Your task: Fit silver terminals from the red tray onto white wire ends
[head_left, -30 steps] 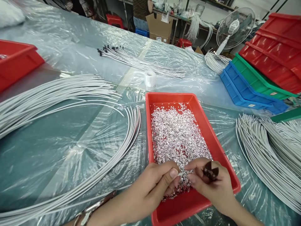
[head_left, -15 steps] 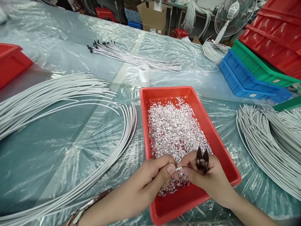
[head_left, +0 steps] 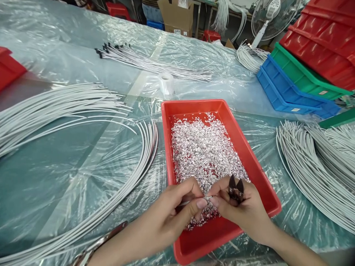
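Observation:
Both of my hands meet over the near end of a red tray (head_left: 251, 155) filled with small silver foil scraps (head_left: 203, 147). My left hand (head_left: 177, 212) pinches the end of a thin white cable (head_left: 183, 203) between thumb and forefinger. My right hand (head_left: 241, 208) pinches the same cable tip from the other side, and dark cutting pliers (head_left: 235, 187) stick up from its palm with the jaws slightly apart. The cable tip between the fingertips looks silvery.
Long white cables curve across the plastic-covered table on the left (head_left: 69, 107) and lie bundled at the right (head_left: 313, 166). A tape roll (head_left: 166, 83) stands beyond the tray. Stacked blue, green and red bins (head_left: 302, 81) sit far right; black-tipped cables (head_left: 144, 62) lie farther back.
The pliers in my right hand have turned from lying sideways to pointing upward. My fingertips have closed tighter together on the cable tip. The view has tilted slightly downward.

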The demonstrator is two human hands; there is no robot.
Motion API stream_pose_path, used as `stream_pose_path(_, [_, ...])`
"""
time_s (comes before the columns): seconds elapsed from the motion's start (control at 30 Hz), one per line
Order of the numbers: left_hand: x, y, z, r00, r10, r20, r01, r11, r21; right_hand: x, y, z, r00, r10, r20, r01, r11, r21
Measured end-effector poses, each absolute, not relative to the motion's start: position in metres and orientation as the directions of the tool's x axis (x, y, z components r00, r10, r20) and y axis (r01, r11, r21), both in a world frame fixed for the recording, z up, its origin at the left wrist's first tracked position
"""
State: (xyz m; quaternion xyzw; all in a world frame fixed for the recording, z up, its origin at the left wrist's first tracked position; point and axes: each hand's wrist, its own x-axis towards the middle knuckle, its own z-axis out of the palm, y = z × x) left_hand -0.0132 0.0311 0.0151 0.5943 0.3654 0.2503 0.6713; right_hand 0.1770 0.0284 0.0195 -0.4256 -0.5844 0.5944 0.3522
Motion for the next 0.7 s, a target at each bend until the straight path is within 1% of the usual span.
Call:
stream_pose_path(0.13, [-0.0133, 0.0328, 0.0171, 0.62, 0.756, -0.211, 0.093, 0.196, 0.976, 0.177, 0.0283, 0.0187, -0.401, 0.909, -0.112, 0.062, -0.095, -0.994])
stream_pose_path(0.27, [-0.0128, 0.0351, 0.021, 0.619, 0.763, -0.187, 0.119, 0.144, 0.982, 0.1764, 0.0292, 0.0205, -0.408, 0.903, -0.133, 0.04, -0.127, -0.991])
stream_pose_path(0.47, [-0.0104, 0.0354, 0.0219, 0.631, 0.768, -0.109, 0.136, 0.028, 0.99, 0.1757, 0.0307, 0.0223, -0.412, 0.898, -0.153, 0.029, -0.155, -0.987])
stream_pose_path(0.7, [-0.0108, 0.0332, 0.0195, 0.622, 0.773, -0.12, 0.151, 0.032, 0.988, 0.177, 0.0323, 0.0199, -0.418, 0.884, -0.212, 0.007, -0.23, -0.973])
